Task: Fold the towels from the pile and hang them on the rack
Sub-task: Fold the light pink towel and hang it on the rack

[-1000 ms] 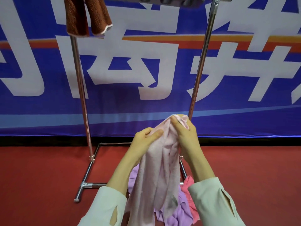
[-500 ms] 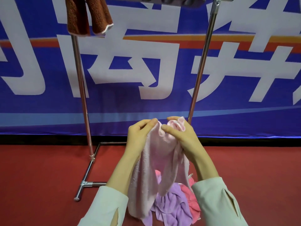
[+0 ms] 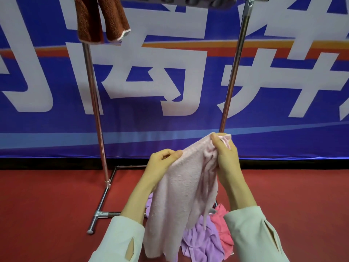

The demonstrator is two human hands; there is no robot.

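A pale pink towel [image 3: 181,197] hangs in front of me, held up by its top edge. My left hand [image 3: 160,165] pinches the left part of that edge and my right hand [image 3: 224,156] grips the bunched right corner, higher up. Below it on the red floor lies the pile: a purple towel [image 3: 202,241] and a bright pink towel [image 3: 222,227]. The metal rack [image 3: 94,110] stands behind, its top bar at the upper edge of the view. A folded brown towel [image 3: 100,17] hangs over the bar at the left.
A blue banner [image 3: 170,82] with large white characters covers the wall behind the rack. The rack's foot [image 3: 98,218] sticks out toward me on the red floor [image 3: 47,205] at the left. Its right post [image 3: 234,69] rises just behind my right hand.
My hands have moved apart along the towel's top edge. The right hand has risen with its corner, and the towel now hangs wider and flatter, clear of the pile.
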